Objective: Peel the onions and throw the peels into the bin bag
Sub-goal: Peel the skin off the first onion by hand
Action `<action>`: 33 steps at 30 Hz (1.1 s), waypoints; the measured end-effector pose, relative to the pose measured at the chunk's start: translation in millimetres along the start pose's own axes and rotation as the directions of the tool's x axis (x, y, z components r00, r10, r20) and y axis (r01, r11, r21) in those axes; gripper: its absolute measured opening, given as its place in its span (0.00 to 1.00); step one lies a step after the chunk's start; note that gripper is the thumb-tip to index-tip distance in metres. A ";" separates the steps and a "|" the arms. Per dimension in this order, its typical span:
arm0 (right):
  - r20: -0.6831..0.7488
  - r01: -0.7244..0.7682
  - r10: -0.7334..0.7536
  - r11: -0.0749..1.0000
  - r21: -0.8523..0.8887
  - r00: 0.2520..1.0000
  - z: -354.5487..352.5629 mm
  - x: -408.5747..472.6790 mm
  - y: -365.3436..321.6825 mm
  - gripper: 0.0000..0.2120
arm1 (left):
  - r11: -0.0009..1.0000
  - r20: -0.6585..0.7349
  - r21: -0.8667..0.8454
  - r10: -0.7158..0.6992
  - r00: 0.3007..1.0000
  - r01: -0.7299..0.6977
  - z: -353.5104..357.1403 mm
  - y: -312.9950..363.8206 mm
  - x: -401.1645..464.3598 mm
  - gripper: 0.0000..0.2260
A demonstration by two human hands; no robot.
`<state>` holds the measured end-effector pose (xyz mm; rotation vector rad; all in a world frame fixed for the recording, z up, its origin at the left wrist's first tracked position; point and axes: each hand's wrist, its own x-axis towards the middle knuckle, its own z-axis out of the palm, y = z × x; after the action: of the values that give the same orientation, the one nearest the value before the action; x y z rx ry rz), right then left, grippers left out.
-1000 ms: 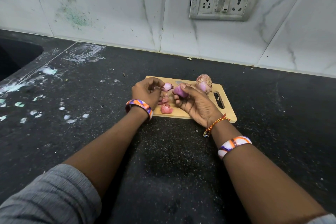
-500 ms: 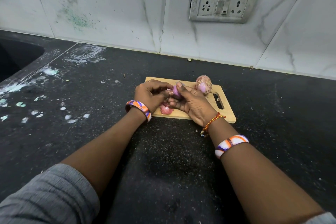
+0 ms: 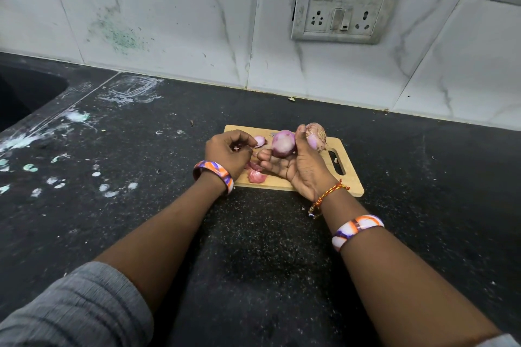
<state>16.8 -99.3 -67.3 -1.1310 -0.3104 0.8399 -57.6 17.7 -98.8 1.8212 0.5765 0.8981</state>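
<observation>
Head view: right hand (image 3: 298,166) grips a smooth round onion (image 3: 282,144) over the wooden board (image 3: 349,177); left hand (image 3: 225,152) pinches a thin peel (image 3: 235,148).

Black speckled countertop (image 3: 253,248) bears a wooden cutting board (image 3: 346,177), pale smears (image 3: 56,149)

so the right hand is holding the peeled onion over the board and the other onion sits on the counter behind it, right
Not quite. In the head view the right hand does hold the peeled onion over the board, but the other onion sits on the board, not on the counter.
</observation>
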 end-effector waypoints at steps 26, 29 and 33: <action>-0.023 0.150 -0.318 0.508 -0.848 0.948 4.4 -2.2 -21.1 0.22 | 1.000 -0.029 -0.011 -0.023 0.999 0.023 1.6 4.9 -1.5 0.08; 0.009 0.084 -0.263 0.275 -0.958 0.965 0.9 -10.2 -24.6 0.23 | 0.999 -0.017 -0.018 -0.042 0.999 0.041 2.6 4.3 -2.6 0.07; 0.034 0.073 -0.253 0.144 -0.987 0.967 -6.4 -19.5 -19.7 0.21 | 0.995 0.018 0.095 -0.011 1.000 0.010 2.0 7.9 -1.3 0.08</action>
<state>16.2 -121.0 -48.9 -2.3722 -0.9601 0.2155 -56.8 12.4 -92.4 1.9080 0.6261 0.8591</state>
